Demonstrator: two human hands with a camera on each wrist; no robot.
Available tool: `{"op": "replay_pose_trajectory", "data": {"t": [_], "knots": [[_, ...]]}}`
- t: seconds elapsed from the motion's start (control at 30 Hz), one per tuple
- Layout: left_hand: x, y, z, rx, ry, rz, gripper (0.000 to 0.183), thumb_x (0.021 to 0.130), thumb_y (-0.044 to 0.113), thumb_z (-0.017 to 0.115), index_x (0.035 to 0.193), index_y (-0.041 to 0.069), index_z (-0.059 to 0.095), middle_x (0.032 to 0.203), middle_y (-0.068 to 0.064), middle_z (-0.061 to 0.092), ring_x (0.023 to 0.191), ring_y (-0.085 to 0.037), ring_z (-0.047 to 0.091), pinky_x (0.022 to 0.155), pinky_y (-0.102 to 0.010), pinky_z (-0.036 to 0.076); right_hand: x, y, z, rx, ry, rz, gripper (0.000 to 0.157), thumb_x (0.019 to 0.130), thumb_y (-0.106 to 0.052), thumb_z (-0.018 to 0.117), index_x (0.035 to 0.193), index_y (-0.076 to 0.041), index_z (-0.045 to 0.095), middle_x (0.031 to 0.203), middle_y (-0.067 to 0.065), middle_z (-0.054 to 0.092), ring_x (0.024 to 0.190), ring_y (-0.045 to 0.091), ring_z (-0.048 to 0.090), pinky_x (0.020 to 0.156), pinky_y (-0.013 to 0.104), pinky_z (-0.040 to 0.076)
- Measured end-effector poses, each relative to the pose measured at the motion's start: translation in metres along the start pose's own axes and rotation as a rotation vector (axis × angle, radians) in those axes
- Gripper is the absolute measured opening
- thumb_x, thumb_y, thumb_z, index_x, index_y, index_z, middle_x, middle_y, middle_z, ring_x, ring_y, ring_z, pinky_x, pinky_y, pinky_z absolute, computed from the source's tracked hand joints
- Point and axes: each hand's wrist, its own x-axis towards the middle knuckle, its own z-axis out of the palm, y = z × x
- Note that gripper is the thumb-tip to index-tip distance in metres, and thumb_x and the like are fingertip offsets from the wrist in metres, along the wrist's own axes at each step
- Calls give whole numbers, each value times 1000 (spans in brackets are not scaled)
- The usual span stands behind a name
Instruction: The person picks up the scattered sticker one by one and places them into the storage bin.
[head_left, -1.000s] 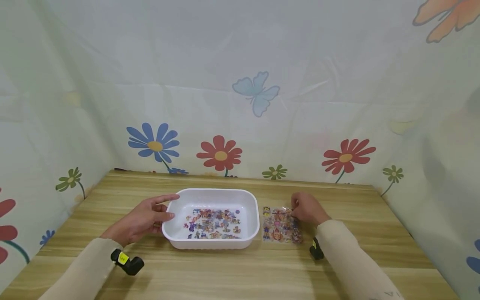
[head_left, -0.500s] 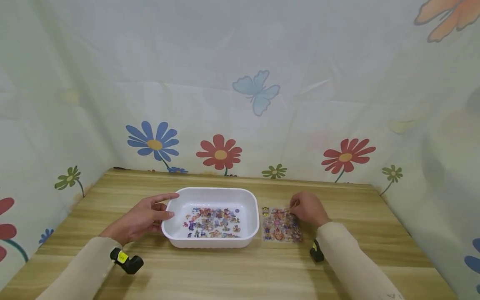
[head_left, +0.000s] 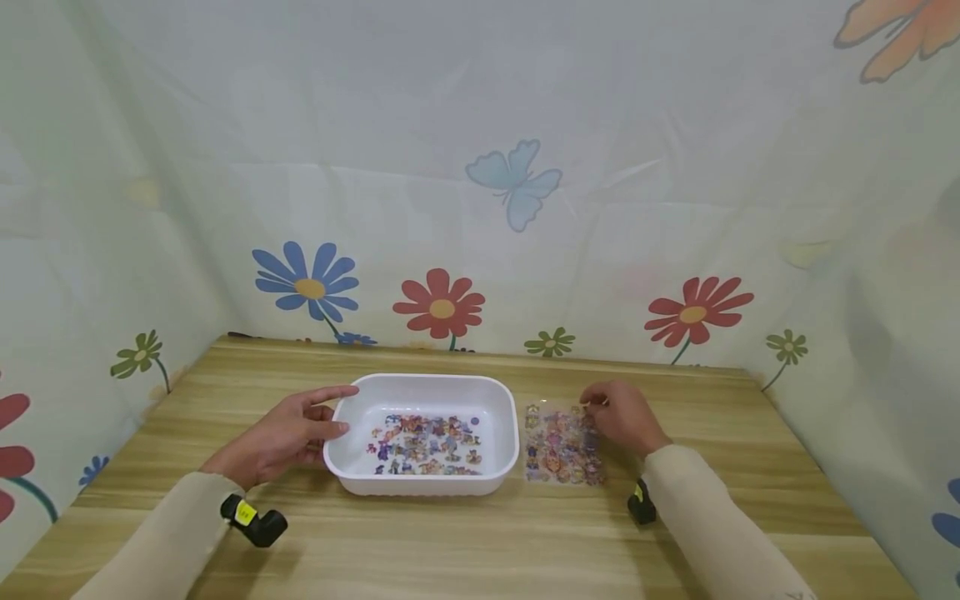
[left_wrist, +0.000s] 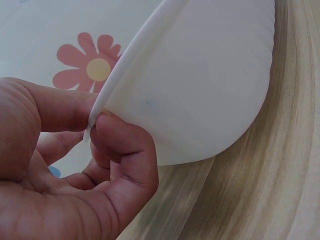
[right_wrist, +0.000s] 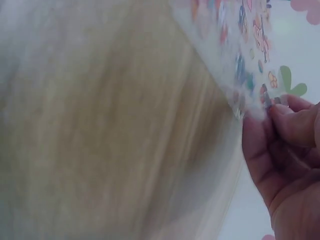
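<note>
A white rectangular plastic tub [head_left: 420, 485] stands on the wood-grain table with many small colourful cartoon stickers [head_left: 427, 446] scattered over its floor. My left hand [head_left: 288, 437] grips the tub's left rim; the left wrist view has the rim [left_wrist: 122, 62] between thumb and curled fingers. To the tub's right is a clear plastic bag [head_left: 562, 446] printed or filled with similar cartoon figures. At its upper right corner my right hand [head_left: 626, 417] pinches the clear film. In the right wrist view the bag [right_wrist: 245, 55] slants up from thumb and fingers, partly blurred.
The wood-grain table [head_left: 450, 550] runs back to a pale cloth backdrop [head_left: 360, 125] with flowers and a butterfly, which also closes in both sides. A black wrist camera [head_left: 255, 523] sits on the left sleeve, another [head_left: 641, 504] on the right.
My right hand has moved slightly up and right, and the bag's upper edge has lifted and shifted with it. The left hand and the tub have stayed in place.
</note>
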Motion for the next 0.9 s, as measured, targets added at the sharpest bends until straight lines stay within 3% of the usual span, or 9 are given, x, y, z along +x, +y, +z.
{"op": "replay_pose_trajectory", "data": {"t": [0.1,0.37,0.9], "knots": [[1,0,0,7,4,-3,70,101,8,66,163,16,35,119,-16,54,97,-28,65,78,-37,62,-1,2,-3,44,-18,30,24,94,3,62,111,-2,77,111,16,76,99,28,70,87,46,60],[1,-1,0,11,7,2,70,101,8,66,163,15,35,118,-16,55,97,-28,65,77,-36,62,2,10,-12,129,-50,62,19,94,1,66,108,1,78,106,18,77,86,19,69,72,32,59],[1,0,0,-13,1,-2,69,101,7,64,163,15,35,119,-16,53,98,-29,66,82,-40,64,3,12,-26,304,-91,93,21,97,6,61,112,10,75,98,21,77,72,14,68,64,28,59]]}}
